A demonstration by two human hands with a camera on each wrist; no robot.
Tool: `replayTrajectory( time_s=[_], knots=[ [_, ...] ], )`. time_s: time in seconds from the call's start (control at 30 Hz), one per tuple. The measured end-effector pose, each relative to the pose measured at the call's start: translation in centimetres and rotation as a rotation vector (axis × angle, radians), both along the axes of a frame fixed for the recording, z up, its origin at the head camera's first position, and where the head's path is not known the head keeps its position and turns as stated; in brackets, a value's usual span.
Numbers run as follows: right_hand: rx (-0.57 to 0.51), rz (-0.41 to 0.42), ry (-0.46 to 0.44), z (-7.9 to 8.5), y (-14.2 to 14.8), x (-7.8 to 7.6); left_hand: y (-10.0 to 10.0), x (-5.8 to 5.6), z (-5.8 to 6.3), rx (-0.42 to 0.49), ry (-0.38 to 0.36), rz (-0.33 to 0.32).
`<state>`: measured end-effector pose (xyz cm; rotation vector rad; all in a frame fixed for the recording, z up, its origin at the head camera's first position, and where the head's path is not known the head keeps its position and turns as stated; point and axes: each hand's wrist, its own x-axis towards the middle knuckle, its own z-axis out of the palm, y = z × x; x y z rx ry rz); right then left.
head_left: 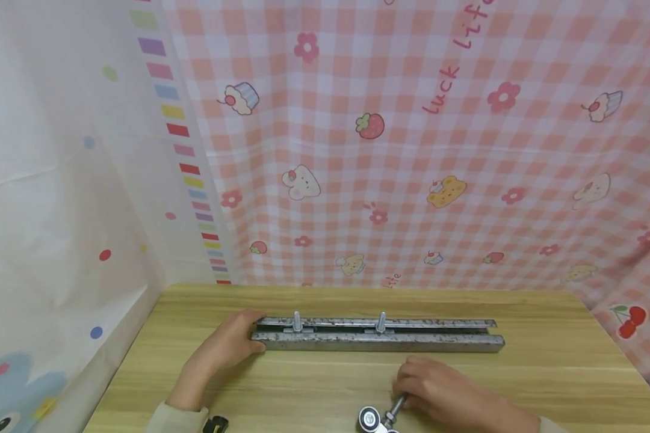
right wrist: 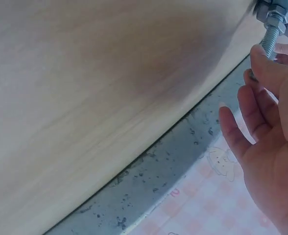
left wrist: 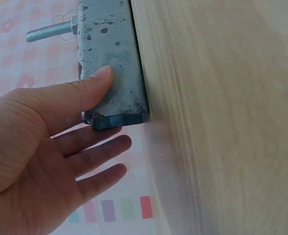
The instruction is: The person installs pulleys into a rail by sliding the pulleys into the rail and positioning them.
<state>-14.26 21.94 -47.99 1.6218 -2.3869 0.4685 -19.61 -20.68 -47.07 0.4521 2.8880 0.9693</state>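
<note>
A worn grey metal channel rail [head_left: 379,344] lies lengthwise on the table, its slot facing up. Two threaded bolts, a left bolt [head_left: 297,322] and a right bolt [head_left: 381,322], stand upright out of that slot. My left hand [head_left: 222,344] grips the rail's left end, with the thumb [left wrist: 97,85] on the near side wall and other fingers around the far side. In front of the rail, my right hand [head_left: 439,385] pinches the threaded stem [right wrist: 270,40] of a roller trolley [head_left: 369,419]. The trolley's lower part is cut off by the head view's bottom edge.
The wood-grain table [head_left: 552,367] extends around the rail. A pink checked cloth [head_left: 411,150] hangs right behind its back edge, and a white dotted cloth [head_left: 76,210] hangs on the left. Beside the left sleeve sits a small black object [head_left: 215,424].
</note>
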Motion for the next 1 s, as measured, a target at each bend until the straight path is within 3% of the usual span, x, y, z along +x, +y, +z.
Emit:
replayTrajectory(
  time_s=[0.37,0.6,0.83,0.93,1.0],
  knots=[
    [-0.010,0.014,-0.172,1.9,-0.1,1.0,0.0,0.0,0.0,-0.003,0.009,-0.002],
    [-0.043,0.053,-0.350,2.9,-1.0,1.8,-0.1,0.0,-0.1,-0.006,0.004,0.002],
    [-0.043,0.072,-0.470,3.5,-1.9,2.5,-0.1,0.0,-0.1,-0.004,0.003,0.002],
    [-0.033,0.083,-0.484,3.8,-2.3,2.9,-0.1,-0.1,-0.1,-0.003,0.009,0.001],
    [-0.040,0.100,-0.448,3.7,-2.6,3.0,-0.1,-0.1,-0.1,-0.005,0.013,0.002]
  ],
)
